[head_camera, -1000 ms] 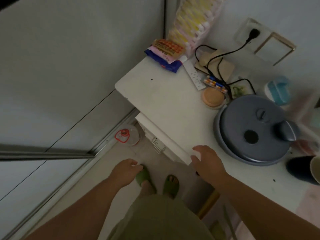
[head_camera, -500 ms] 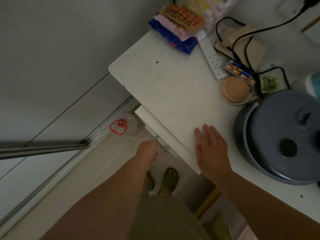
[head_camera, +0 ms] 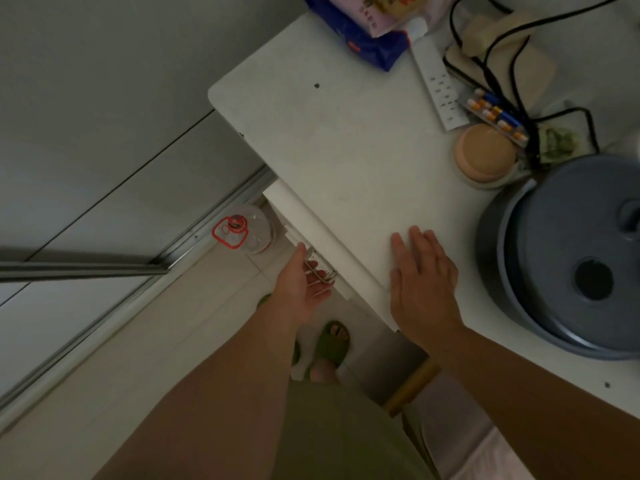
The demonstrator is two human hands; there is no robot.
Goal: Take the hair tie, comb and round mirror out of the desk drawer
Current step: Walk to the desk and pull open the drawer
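A white desk (head_camera: pixel 339 140) fills the upper right. Its drawer front (head_camera: pixel 311 233) shows as a white strip under the near edge, closed. A metal handle (head_camera: pixel 320 273) hangs on the drawer front. My left hand (head_camera: pixel 301 285) is palm up at that handle, fingers curling under it; whether it grips the handle is unclear. My right hand (head_camera: pixel 424 282) lies flat and spread on the desktop near the edge. Hair tie, comb and round mirror are not visible.
On the desk stand a grey round lidded pot (head_camera: pixel 571 258), a peach round case (head_camera: pixel 485 157), a power strip (head_camera: pixel 438 88) with black cables, and snack packs (head_camera: pixel 367 32). A clear jar with a red lid clip (head_camera: pixel 242 230) sits on the floor by the sliding-door track.
My left hand rose from knee height to the drawer handle. My right hand slid from the desk edge onto the desktop. The camera tilted down toward the desk.
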